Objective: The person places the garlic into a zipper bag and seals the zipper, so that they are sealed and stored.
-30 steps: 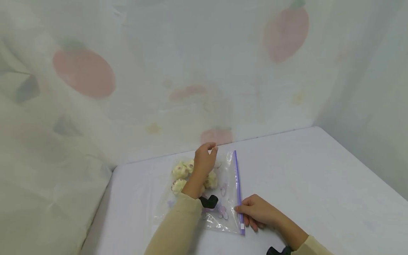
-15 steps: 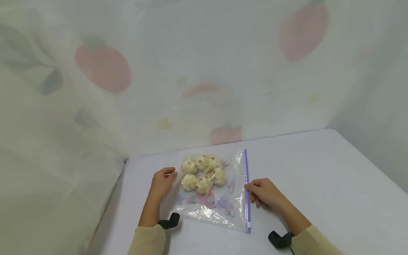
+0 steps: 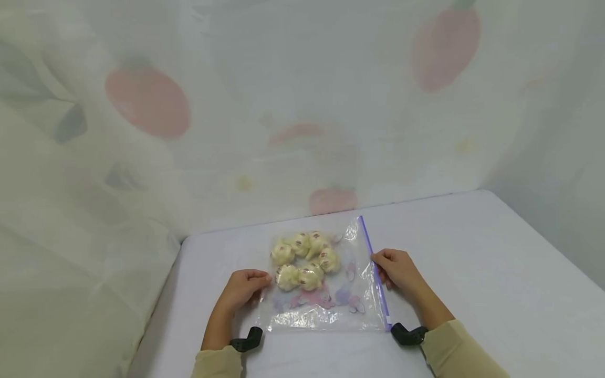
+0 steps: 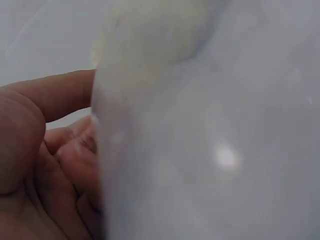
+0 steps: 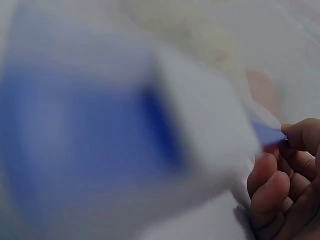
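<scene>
A clear zip bag [image 3: 326,307] printed with butterflies lies flat on the white table [image 3: 472,262]. Several cream, garlic-like balls [image 3: 307,257] sit inside its far half. A purple zip strip [image 3: 371,252] runs along its right edge. My left hand [image 3: 262,282] pinches the bag's left edge; in the left wrist view the thumb [image 4: 55,95] lies over the plastic [image 4: 210,150] and the fingers curl under it. My right hand [image 3: 376,259] pinches the zip strip about midway along. The right wrist view shows its curled fingers [image 5: 272,190] at the blurred blue strip [image 5: 100,125].
A sheer curtain [image 3: 142,105] with red fruit prints hangs behind the table and down past its left edge. The table's left edge runs near my left arm. Bare tabletop stretches to the right of the bag. Black wrist mounts [image 3: 246,340] [image 3: 406,334] sit on both forearms.
My left hand came off the top of the bag and took hold of its left edge. My right hand slid farther up the zip strip. The bag has turned slightly and shifted toward me.
</scene>
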Demonstrator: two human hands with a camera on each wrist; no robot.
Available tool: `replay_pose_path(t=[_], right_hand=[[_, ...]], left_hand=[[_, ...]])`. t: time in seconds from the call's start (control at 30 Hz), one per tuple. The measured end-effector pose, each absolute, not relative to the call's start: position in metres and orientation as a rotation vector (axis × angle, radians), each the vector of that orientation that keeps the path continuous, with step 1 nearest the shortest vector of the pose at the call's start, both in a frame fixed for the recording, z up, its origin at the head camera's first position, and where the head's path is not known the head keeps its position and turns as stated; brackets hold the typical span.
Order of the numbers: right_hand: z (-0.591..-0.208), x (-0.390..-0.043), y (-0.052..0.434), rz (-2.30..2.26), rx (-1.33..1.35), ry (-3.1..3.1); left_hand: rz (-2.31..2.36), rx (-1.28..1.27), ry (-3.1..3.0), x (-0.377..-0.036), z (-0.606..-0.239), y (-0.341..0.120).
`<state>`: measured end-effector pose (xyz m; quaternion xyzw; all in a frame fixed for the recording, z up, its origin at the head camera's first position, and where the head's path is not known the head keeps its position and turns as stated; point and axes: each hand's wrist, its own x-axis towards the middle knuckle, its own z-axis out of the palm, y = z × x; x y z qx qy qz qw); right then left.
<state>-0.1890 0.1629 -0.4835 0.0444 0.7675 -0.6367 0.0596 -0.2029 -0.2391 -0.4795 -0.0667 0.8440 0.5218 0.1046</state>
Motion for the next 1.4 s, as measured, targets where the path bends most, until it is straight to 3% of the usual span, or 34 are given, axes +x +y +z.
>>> replay_pose_path(t=[0.5, 1.4], right_hand=[[-0.486, -0.195, 0.194, -1.949, 0.263, 2.453], [-0.483, -0.187, 0.183, -1.983, 0.343, 2.496]], left_hand=[[1.783, -0.185, 2.427, -0.206, -0.488, -0.197], [1.766, -0.074, 2.459, -0.207, -0.49, -0.206]])
